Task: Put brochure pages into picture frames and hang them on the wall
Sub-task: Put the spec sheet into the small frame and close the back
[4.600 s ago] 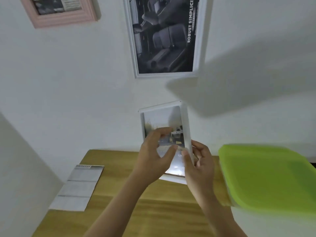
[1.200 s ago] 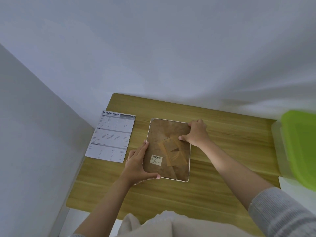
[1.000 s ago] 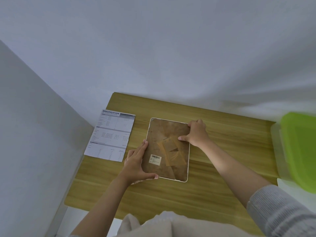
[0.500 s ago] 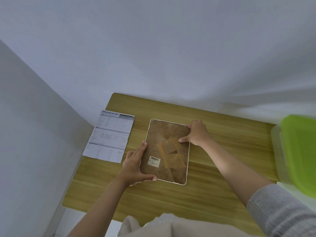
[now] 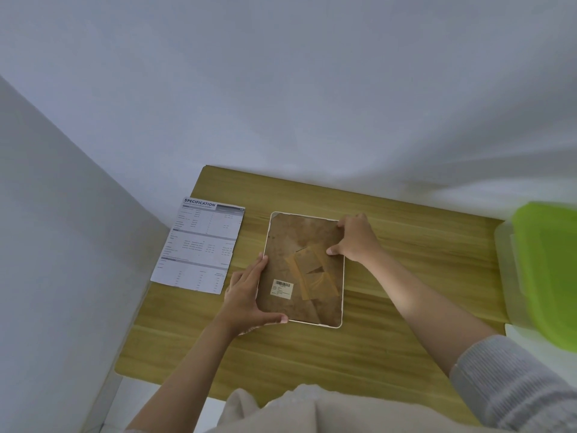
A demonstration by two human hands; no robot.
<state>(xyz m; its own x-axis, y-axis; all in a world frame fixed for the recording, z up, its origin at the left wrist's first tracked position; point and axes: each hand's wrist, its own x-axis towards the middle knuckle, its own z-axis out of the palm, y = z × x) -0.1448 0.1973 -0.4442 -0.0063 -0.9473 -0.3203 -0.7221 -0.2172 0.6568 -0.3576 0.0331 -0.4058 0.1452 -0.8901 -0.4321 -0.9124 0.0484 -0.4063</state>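
Since a few seconds ago I have brought the picture frame (image 5: 304, 270) down from in front of the wall and laid it face down on the counter (image 5: 406, 276); over the last second it has barely shifted, only settling a touch nearer to me. The wooden counter runs along the white wall (image 5: 312, 89), with a green-lidded plastic box (image 5: 549, 270) at its right end, well apart from my work. The frame lies in the middle, its brown backing board up, strips of tape and a barcode label (image 5: 282, 289) showing on it. Just to its left, partly hanging over the counter's edge, lies the brochure page (image 5: 199, 245) headed "Specification", not yet framed. My left hand (image 5: 249, 296) braces the frame's near left corner, fingers straight along the left edge and thumb pressed along the bottom edge, gripping nothing. My right hand (image 5: 354, 237) sits at the far right corner, fingers curled over the rim and thumb pressed on the backing, as if pinching that edge. I judge the step in hand to be freeing the backing board. To do it well I should keep the left hand pinning the frame flat, lift the board from the right corner gently, and mind the tape so it does not tear the board.
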